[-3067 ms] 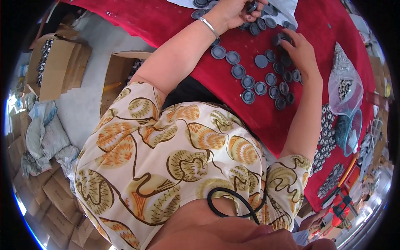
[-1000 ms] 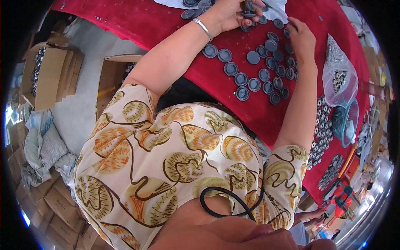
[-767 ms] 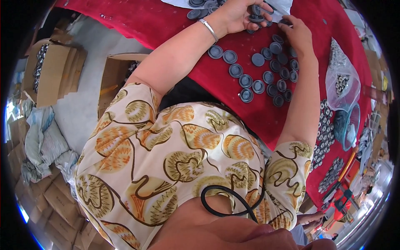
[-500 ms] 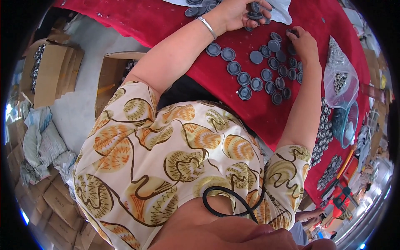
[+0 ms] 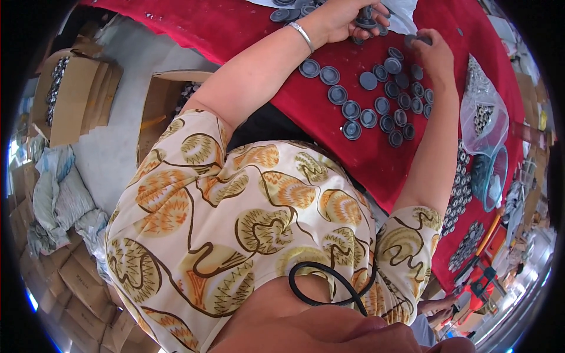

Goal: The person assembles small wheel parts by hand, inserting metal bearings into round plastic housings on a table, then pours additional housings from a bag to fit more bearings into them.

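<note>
At the far side of the red cloth my left hand [image 5: 341,22], with a silver bracelet on its wrist, is closed around dark grey round caps [image 5: 366,22]; how many it holds I cannot tell. My right hand [image 5: 438,57] is to the right of it, fingers bent and pinching a grey disc-shaped cap [image 5: 424,37]. Between the hands and my body, several grey round caps [image 5: 351,110] lie scattered on the cloth, mostly showing a ringed side. One cap [image 5: 368,80] shows a plain flat face.
A clear bag of small metal parts [image 5: 484,112] and a teal basket [image 5: 497,176] stand at the right. Rows of small ringed parts [image 5: 459,194] lie beside them. White plastic [image 5: 403,15] lies at the far edge. Cardboard boxes [image 5: 79,100] and sacks [image 5: 59,194] are on the floor at left.
The whole view has shifted slightly. My right hand has moved a little farther away over the cloth, pinching the cap. My left hand keeps its hold on the caps.
</note>
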Demonstrator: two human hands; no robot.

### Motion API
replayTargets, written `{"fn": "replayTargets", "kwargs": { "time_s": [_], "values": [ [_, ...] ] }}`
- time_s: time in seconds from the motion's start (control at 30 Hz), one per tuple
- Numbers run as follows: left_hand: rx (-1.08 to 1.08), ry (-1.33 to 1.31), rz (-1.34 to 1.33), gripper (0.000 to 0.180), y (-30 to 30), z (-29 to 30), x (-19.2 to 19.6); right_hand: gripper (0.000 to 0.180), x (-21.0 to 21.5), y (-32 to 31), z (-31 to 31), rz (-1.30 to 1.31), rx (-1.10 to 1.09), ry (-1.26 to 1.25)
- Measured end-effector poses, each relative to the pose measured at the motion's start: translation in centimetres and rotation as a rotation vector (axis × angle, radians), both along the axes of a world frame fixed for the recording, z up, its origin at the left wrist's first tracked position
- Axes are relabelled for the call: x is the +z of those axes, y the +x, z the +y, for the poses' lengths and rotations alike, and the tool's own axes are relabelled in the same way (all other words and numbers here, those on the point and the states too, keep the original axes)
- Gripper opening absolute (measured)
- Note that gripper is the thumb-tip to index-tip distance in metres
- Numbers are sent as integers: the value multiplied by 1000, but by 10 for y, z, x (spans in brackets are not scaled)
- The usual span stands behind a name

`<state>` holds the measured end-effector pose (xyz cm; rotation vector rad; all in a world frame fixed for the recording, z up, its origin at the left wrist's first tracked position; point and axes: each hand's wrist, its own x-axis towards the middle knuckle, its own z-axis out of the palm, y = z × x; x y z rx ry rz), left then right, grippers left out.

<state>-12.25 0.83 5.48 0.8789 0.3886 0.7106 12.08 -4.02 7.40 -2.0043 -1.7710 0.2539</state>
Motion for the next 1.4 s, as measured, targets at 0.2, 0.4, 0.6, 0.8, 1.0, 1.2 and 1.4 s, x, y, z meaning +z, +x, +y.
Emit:
{"fn": "replayTargets", "kwargs": {
  "time_s": [0.2,0.4,0.6,0.8,1.0,1.2,1.4],
  "values": [
    [-70,-172,-96,39,0,-12,7,39,40,-62,-12,293,323,57],
    [-125,-257,-213,27,-1,12,-9,38,21,-38,-29,-83,168,-115],
    [-131,-223,-240,24,2,8,-8,32,-2,-12,-31,233,-79,-156],
    [-31,-182,-176,25,-3,8,-9,30,2,-37,-47,-8,99,64],
    [-1,-150,-191,24,-1,5,-3,27,-13,-9,-36,-176,116,13],
    [117,-129,-201,23,-8,9,-1,33,5,-54,-29,-484,-37,-12],
    [210,-81,-192,21,-10,9,5,36,-10,-69,-22,-380,207,3]
  ]
}}
